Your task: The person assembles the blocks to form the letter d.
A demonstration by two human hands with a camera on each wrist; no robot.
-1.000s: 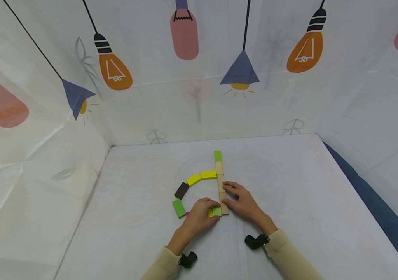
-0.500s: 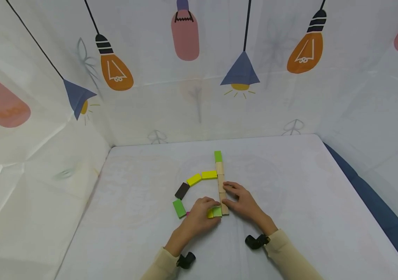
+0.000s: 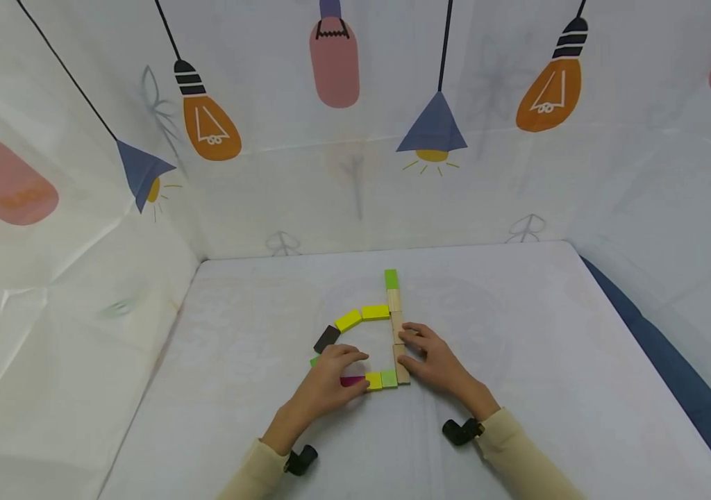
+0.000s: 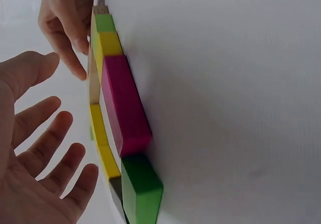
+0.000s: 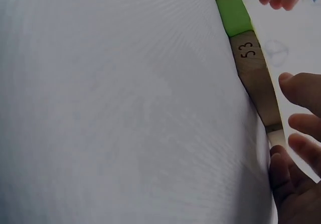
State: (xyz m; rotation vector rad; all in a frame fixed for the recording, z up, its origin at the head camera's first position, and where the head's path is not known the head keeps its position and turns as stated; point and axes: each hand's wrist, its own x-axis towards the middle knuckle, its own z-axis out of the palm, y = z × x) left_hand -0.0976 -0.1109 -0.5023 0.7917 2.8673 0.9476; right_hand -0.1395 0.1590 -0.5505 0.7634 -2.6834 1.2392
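Observation:
A column of plain wooden blocks (image 3: 401, 375) lies on the table with a light green block (image 3: 391, 279) at its far end. Left of it curves a row: two yellow blocks (image 3: 348, 321), a dark brown block (image 3: 327, 339), a green block (image 4: 143, 191), a magenta block (image 4: 124, 106), then a short yellow block (image 3: 373, 380) and a light green one (image 3: 389, 378) meeting the column. My left hand (image 3: 324, 382) hovers over the magenta and green blocks, fingers spread, holding nothing. Slightly bent fingers of my right hand (image 3: 433, 357) rest along the column's right side.
The white-covered table (image 3: 255, 305) extends around the blocks. A white curtain (image 3: 355, 187) printed with lamps and bulbs stands behind and at the sides. Dark blue fabric (image 3: 662, 347) shows past the right table edge. Each wrist wears a small black camera (image 3: 462, 432).
My left hand has moved left off the short yellow and light green blocks, baring part of the magenta block and covering most of the green one. My right hand stays in place.

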